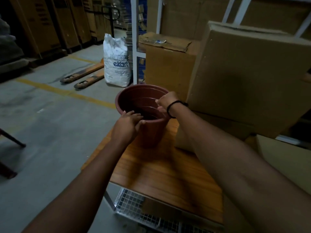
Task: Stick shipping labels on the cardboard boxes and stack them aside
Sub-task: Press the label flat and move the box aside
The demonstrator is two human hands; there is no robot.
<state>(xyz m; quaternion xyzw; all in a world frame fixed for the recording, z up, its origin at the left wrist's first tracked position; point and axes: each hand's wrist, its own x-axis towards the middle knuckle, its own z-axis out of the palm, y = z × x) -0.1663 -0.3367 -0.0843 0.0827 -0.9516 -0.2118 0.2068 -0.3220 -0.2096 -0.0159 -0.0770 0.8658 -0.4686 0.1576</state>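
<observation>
Nearest you, below both grips, a silver wire-mesh rack (133, 204) hangs under the brown wood-grain surface (168, 179). Your left hand (127, 125) curls its fingers over the near rim of the reddish-brown round plastic bucket (151, 135), thumb outside, gripping it. Your right hand (166, 101), with a black cord band (175, 103) at the wrist, closes its fingers on the rim at the bucket's right side. The bucket stands upright on the surface between the two grips. Just right of your right grip a large tilted brown cardboard box (249, 78) leans. Beyond that grip stands a smaller brown cardboard box (170, 68) with torn flaps. Further off, left of it, a white woven sack (116, 64) sits on the floor.
</observation>
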